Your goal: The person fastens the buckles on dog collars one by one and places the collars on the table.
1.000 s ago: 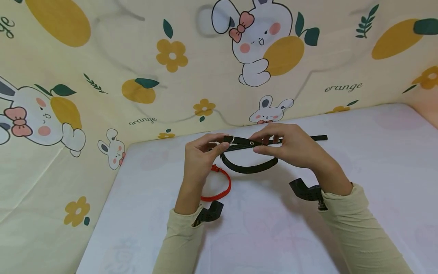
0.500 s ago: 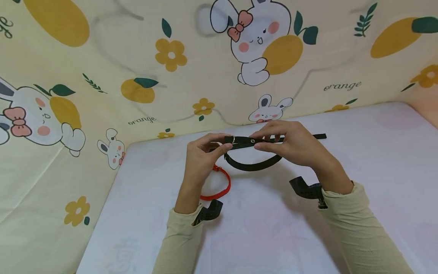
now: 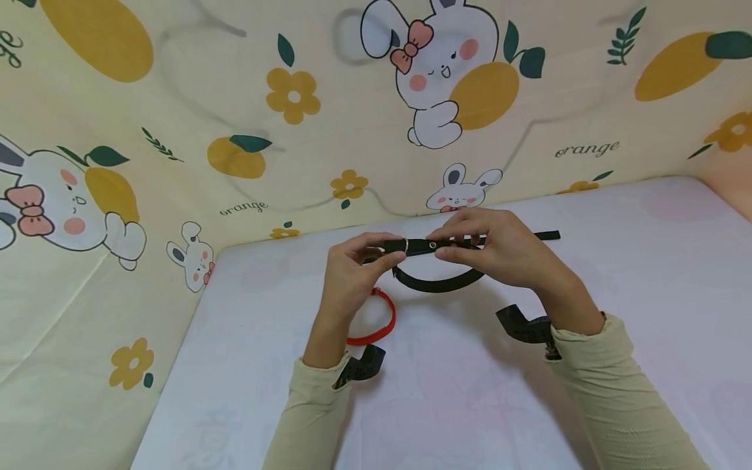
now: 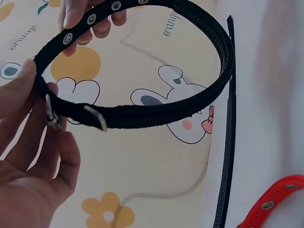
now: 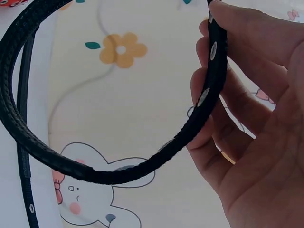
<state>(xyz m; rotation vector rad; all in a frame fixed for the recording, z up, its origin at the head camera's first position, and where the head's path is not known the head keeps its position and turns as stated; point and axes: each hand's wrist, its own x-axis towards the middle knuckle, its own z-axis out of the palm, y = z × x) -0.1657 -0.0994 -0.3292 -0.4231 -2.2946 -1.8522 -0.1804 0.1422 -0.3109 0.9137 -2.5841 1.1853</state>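
The left hand pinches the buckle end of a black collar, thumb and forefinger closed on the strap just beside the metal buckle, while the right hand pinches the eyelet end of the strap from the other side. In the head view the collar hangs as a loop between the two hands, lifted clear of the white counter, which seems meant to keep the strap taut and level so the buckle stays reachable. A red collar lies flat on the counter below the left wrist, apart from the black one. A patterned cloth with rabbits and oranges stands behind as a backdrop.

From the left wrist, the left hand grips the strap where the buckle and a metal ring sit; the black collar curves round to the far fingertips of the other hand. A second thin black strap lies on the counter edge, and a piece of the red collar shows at the corner.

From the right wrist, the right hand curls its fingers round the strap with eyelets, holding the black collar open as a loop.
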